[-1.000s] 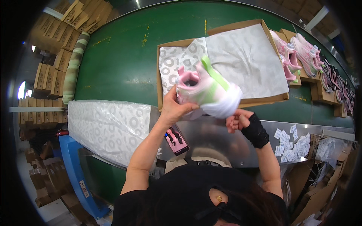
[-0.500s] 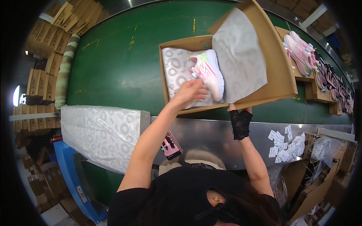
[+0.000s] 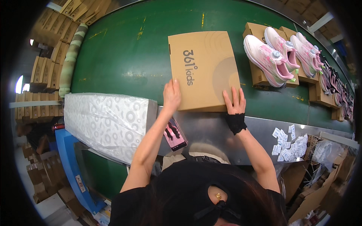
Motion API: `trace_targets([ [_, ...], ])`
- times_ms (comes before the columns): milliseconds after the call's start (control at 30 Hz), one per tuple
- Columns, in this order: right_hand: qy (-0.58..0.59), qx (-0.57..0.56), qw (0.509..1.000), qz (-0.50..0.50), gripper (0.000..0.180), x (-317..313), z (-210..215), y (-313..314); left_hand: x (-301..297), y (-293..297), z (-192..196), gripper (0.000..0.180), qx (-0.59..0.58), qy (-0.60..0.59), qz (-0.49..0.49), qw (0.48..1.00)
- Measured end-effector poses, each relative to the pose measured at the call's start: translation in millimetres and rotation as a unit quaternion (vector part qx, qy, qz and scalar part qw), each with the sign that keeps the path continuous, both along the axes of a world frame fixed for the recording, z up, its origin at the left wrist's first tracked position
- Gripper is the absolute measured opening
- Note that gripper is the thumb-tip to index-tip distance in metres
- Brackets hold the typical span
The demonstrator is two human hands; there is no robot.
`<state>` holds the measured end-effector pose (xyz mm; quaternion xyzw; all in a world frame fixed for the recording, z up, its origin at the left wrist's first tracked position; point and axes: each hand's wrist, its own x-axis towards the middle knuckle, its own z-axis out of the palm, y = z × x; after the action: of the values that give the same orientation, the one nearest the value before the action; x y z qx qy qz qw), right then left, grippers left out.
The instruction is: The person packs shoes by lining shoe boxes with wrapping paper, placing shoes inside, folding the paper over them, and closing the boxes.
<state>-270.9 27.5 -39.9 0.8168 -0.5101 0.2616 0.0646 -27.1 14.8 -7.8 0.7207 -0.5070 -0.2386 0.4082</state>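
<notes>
Evidently, left hand (image 3: 172,96) and right hand (image 3: 235,102), fingers unclenched, touch the closed shoebox (image 3: 205,71), its long axis extending forward beyond them.

The shoebox (image 3: 203,71) is tan-brown with dark lettering and darker round shapes. The worktop (image 3: 120,56) is green, streaked with yellow. White-and-pink shoes (image 3: 260,54) have light green tabs; grey rings pattern the white paper (image 3: 107,120).

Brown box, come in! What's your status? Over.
Left hand at left edge of brown box, right hand on its top. Box shut. Pink-white shoes to the right, apart.
</notes>
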Motion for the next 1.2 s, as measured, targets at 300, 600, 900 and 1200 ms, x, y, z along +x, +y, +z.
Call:
trace_targets([
  [300, 0.08, 0.02, 0.997, -0.014, 0.06, 15.5, 35.4, -28.0, 39.3, -56.4, -13.7, 0.056, 0.091, 0.005, -0.035, 0.995],
  [600, 0.071, 0.039, 0.994, 0.07, 0.059, 38.4, 41.7, 18.7, 6.1, -9.8, -2.6, 0.053, 0.047, 0.015, -0.006, 0.999],
  [900, -0.015, -0.074, 0.988, 0.136, 0.06, 75.5, 8.1, 38.7, -23.2, 21.1, -26.4, 0.042, -0.027, 0.131, 0.025, 0.991],
  [1200, -0.153, -0.184, 0.964, 0.117, 0.026, -23.2, 92.3, -48.1, -12.9, 5.9, -6.1, 0.046, 0.155, 0.549, -0.032, 0.821],
])
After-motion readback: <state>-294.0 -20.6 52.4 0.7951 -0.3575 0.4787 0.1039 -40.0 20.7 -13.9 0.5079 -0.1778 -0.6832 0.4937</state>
